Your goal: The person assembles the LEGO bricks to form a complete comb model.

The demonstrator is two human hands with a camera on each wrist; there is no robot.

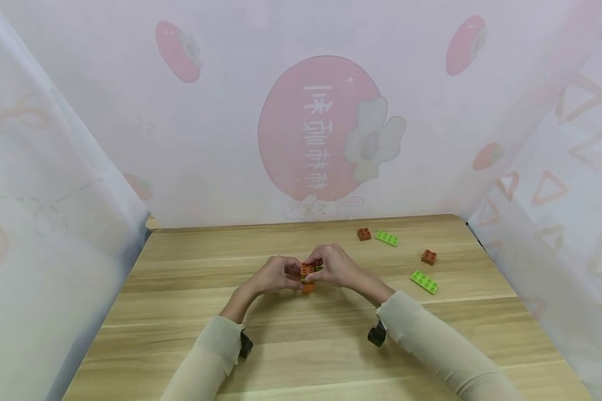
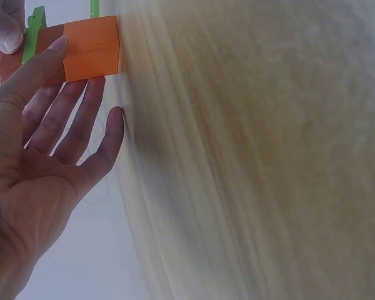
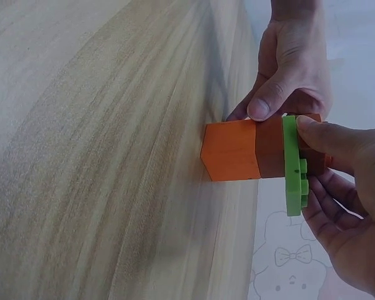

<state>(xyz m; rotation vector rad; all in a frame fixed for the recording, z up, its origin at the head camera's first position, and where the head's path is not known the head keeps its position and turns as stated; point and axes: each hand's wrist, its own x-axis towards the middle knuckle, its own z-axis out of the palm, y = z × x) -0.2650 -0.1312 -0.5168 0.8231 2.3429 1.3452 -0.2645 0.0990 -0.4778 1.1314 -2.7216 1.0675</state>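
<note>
A stack of toy building blocks stands upright on the wooden table between both hands. At its bottom is an orange block (image 3: 230, 151), then a reddish-brown brick (image 3: 270, 149), a thin lime-green plate (image 3: 292, 169) that juts out to a side, and a second brown brick (image 1: 307, 268) on top. My left hand (image 1: 275, 274) holds the stack low down, its thumb on the lower brown brick beside the orange block and its fingers behind. With thumb and fingers, my right hand (image 1: 337, 267) pinches the top brown brick from the other side.
Loose on the table to the right lie a brown brick (image 1: 364, 234) and a green plate (image 1: 387, 238) near the back edge. Closer in are another brown brick (image 1: 428, 257) and green plate (image 1: 424, 282). Printed white sheets (image 1: 221, 167) wall the back and sides.
</note>
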